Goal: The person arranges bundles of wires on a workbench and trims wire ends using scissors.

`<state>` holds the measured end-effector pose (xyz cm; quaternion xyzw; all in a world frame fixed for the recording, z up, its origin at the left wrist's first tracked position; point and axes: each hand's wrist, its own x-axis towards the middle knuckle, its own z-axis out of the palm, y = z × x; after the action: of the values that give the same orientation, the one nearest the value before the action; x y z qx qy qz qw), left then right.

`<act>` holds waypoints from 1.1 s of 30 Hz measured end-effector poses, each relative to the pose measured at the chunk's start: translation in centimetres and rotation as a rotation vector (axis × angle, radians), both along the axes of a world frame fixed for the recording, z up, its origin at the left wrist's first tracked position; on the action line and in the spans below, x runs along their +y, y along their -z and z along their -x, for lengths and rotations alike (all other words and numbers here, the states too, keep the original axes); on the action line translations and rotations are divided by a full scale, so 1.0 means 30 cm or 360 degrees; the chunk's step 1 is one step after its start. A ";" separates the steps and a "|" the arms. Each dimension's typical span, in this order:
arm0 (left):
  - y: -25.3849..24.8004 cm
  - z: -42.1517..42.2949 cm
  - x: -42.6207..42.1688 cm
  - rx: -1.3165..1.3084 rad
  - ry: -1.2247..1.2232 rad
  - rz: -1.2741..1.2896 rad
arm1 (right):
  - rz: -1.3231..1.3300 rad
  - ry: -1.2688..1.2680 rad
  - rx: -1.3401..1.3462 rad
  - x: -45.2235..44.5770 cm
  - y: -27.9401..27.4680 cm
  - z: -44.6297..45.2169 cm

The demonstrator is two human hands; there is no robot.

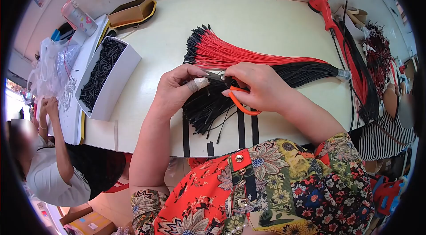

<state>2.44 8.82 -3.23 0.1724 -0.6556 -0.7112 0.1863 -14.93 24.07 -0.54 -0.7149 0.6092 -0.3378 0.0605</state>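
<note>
My right hand (pixel 259 86) is closed around orange-handled scissors (pixel 243 107), with their dark blades pointing left toward my left fingertips. My left hand (pixel 175 90) is closed in a pinch at the blade tips, its thumb wrapped in white tape (pixel 198 84). What it pinches is too small to make out. Under and behind both hands lies a bundle of red wires (pixel 248 53) and black wires (pixel 306 72), with black sleeved ends fanned out at the left. A clear band (pixel 344 75) gathers the bundle at its right end.
On the left stands a white box (pixel 117 81) of small black tubes, with a brown tray (pixel 133 13) behind it. A red heat gun (pixel 323 1) lies at the back right, near more red and black wires (pixel 355 66). Other people sit at both sides.
</note>
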 end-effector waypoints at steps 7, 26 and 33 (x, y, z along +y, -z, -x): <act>0.012 0.007 -0.003 -0.0063 -0.0024 0.0048 | 0.0007 0.0011 0.0210 0.009 0.010 0.010; 0.025 0.004 0.003 -0.0041 -0.0098 0.0408 | 0.0092 0.0068 0.0284 -0.001 0.014 0.001; 0.021 0.009 0.006 -0.0120 -0.0131 0.0416 | 0.0091 0.0067 0.0369 0.008 0.017 0.006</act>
<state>2.17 9.01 -3.86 0.2000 -0.7416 -0.6045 0.2113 -15.12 24.32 -1.07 -0.7377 0.6171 -0.2712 -0.0379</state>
